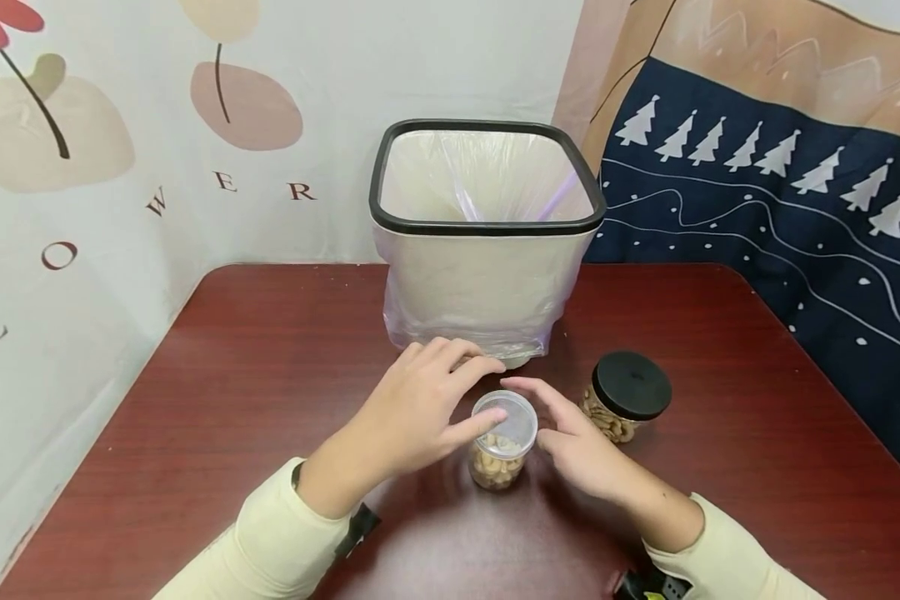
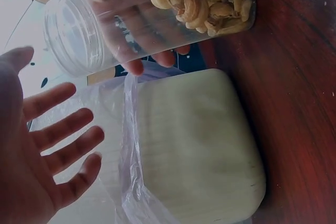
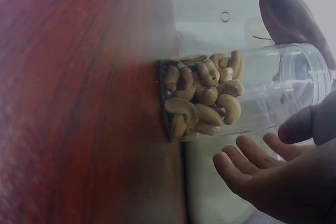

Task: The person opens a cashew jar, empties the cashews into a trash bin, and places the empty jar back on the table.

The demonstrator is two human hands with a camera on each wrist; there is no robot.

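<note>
A small clear plastic jar point(image 1: 497, 468) stands upright on the table, its lower part filled with cashews point(image 3: 205, 95). Whether a clear lid covers its mouth, I cannot tell. My left hand point(image 1: 420, 408) hovers at the jar's left and far side, with the thumb over the top and the fingers spread apart. To the right of the jar is my right hand point(image 1: 588, 446), its fingers loosely extended around the far side. In the left wrist view the left hand point(image 2: 58, 150) has nothing in its fingers. The right wrist view shows the right hand point(image 3: 283, 177) beside the jar without gripping it.
Behind the hands stands a pale bin point(image 1: 487, 287) with a black rim, lined with a translucent bag. A second jar with a black lid point(image 1: 632, 385) and nuts inside sits to the right. Printed cloths hang behind the dark red table point(image 1: 270, 350).
</note>
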